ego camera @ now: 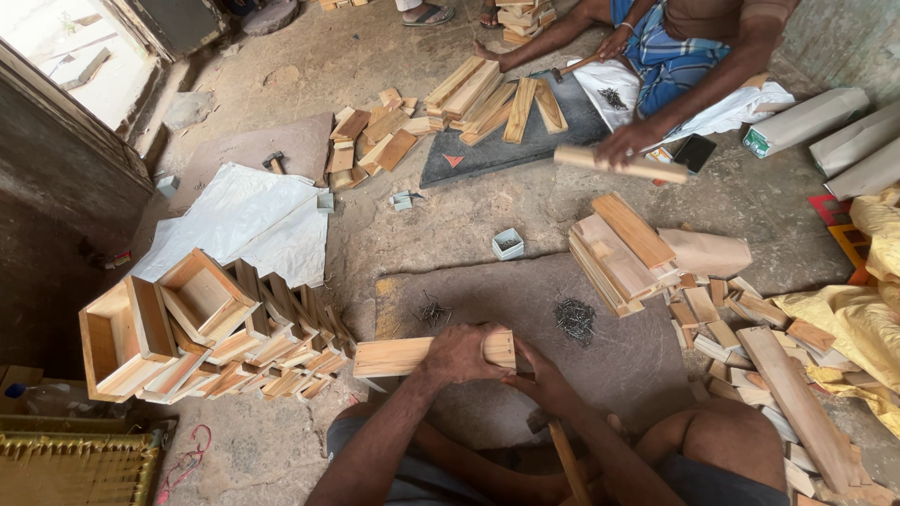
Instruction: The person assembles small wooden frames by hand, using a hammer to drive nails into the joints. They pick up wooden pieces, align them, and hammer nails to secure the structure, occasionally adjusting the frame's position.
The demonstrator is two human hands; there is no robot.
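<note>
The left hand [457,353] is closed over the top of a wooden slat assembly [403,356] that stands on a grey mat [525,290] on the floor, directly in front of the person's knees. The right hand [542,379] grips the right end of the same piece, fingers curled around it. A wooden hammer handle [565,459] lies between the legs, just below the right hand; its head is hidden.

2 small heaps of nails [574,319] lie on the mat beyond the hands. A small open box [507,244] sits at the mat's far edge. To the left, finished wooden boxes [187,328] lean in a row beside a white sheet [244,220]. To the right, stacked slats [619,248] and loose offcuts [741,337] lie on the floor.

Opposite, a second person sits on the floor, one hand [626,142] resting on a long slat [619,164], near more cut slats [487,98].
</note>
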